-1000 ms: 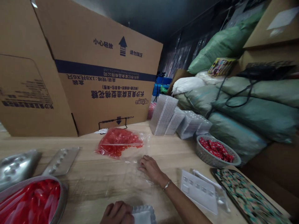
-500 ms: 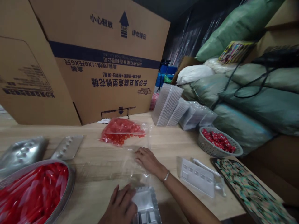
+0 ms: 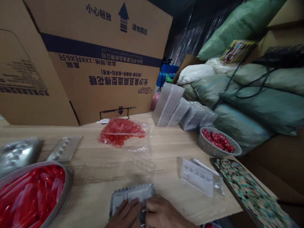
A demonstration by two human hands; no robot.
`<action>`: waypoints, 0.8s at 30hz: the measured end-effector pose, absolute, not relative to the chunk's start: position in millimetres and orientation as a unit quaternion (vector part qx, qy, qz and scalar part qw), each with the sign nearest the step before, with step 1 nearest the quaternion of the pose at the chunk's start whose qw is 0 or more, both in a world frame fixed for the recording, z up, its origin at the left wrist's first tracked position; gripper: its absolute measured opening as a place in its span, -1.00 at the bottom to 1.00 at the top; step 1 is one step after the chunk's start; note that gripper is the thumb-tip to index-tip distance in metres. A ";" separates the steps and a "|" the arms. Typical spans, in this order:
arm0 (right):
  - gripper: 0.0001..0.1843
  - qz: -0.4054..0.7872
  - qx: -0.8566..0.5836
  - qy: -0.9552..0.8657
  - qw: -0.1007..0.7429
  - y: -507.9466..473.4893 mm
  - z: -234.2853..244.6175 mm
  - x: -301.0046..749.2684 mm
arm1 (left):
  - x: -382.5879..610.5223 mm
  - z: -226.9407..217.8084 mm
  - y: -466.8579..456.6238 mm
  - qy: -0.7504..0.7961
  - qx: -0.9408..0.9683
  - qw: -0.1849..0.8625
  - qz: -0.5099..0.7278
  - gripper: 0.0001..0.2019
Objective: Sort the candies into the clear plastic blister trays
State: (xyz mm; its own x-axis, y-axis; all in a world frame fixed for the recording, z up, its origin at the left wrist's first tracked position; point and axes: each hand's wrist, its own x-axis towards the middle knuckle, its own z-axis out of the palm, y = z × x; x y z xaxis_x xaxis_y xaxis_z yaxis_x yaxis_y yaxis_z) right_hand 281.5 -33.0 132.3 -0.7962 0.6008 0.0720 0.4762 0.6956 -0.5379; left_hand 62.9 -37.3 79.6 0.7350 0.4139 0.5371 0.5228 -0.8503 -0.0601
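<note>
A clear plastic tray (image 3: pixel 135 191) with a scalloped rim and moulded compartments lies at the table's near edge. My left hand (image 3: pixel 128 213) rests over its lower left part, fingers stretched out together across it. Curled in at the tray's right side is my right hand (image 3: pixel 161 211); its fingertips are turned down and what they pinch, if anything, is hidden. Just beyond the tray, transparent plastic pieces (image 3: pixel 140 166) lie on the wood. Farther back sits a clear bag of small red pieces (image 3: pixel 122 132).
At left stands a tub of red wrapped pieces (image 3: pixel 38 193) beside moulded plastic sheets (image 3: pixel 64 148). A large carton (image 3: pixel 102 95) blocks the back. Stacked clear trays (image 3: pixel 168 106), a grey basket (image 3: pixel 211 150), a white moulded tray (image 3: pixel 197 177) and a dark tray of green-white packets (image 3: pixel 247 186) line the right.
My right hand has drawn back from the clear plastic beyond to the tray's right side. The tray has shifted left, with my left hand now across it. The view has moved slightly.
</note>
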 end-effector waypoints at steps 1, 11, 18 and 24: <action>-0.79 0.247 -0.299 -0.915 0.115 -35.5 126.9 281.8 | 63.8 84.3 -37.4 -0.260 -0.928 0.060 -0.262 -0.81; -0.86 0.286 -0.293 -0.907 0.099 -31.9 157.9 287.4 | 60.9 162.9 -30.1 -0.283 -0.894 -0.322 -0.128 -0.74; -0.88 -0.020 -0.228 -0.972 0.051 -58.0 142.9 268.6 | 70.6 137.1 -43.8 -0.306 -0.913 -0.217 -0.160 -0.73; -0.84 -0.021 -0.229 -0.966 0.117 -43.5 163.6 271.8 | 55.2 108.7 -55.0 -0.324 -0.916 -0.009 -0.235 -0.85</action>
State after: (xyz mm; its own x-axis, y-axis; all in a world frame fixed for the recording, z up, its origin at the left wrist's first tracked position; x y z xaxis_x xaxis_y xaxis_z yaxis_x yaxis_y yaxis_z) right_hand 271.8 -43.5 163.6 -0.8675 0.4379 0.2359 0.4476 0.8941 -0.0139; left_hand 55.2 -55.0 108.7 0.6792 0.5979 0.4257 0.5896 -0.7899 0.1687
